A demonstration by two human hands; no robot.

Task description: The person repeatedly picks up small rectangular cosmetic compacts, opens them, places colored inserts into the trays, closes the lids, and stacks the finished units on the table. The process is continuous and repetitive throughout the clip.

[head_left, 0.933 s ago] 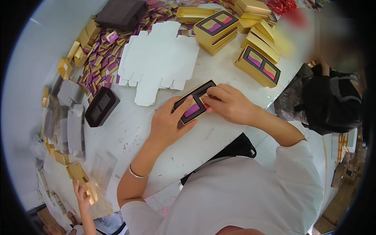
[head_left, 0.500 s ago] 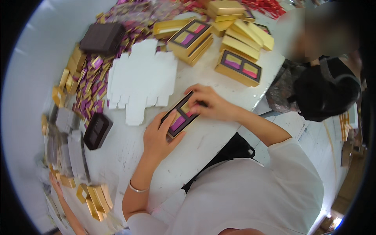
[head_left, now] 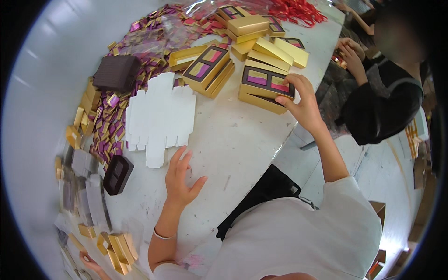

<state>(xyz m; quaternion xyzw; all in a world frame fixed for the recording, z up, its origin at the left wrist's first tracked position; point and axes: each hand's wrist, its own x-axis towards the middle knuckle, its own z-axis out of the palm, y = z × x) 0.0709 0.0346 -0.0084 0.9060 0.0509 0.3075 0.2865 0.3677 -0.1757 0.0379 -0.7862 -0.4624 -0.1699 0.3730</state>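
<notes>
My right hand (head_left: 301, 100) reaches out to the far right and grips the edge of a dark two-window tray with purple and pink fillings (head_left: 267, 80). The tray lies on top of a gold box (head_left: 261, 100). My left hand (head_left: 179, 179) rests flat on the white table (head_left: 238, 144), fingers spread and holding nothing. It sits just below a stack of white flat die-cut cards (head_left: 158, 116). A second filled gold box (head_left: 207, 67) stands beyond the cards.
More gold boxes and lids (head_left: 270, 44) are piled at the back. Purple and gold wrapped pieces (head_left: 112, 121) spread along the left, with a dark brown box (head_left: 116, 72) and an empty dark tray (head_left: 117, 173). A person in black (head_left: 382, 102) works at the right. Another hand (head_left: 88, 263) shows at the lower left.
Both hands held the filled tray at the table's middle. My right hand has carried it out onto the gold box at the right; my left hand let go and lies on the table.
</notes>
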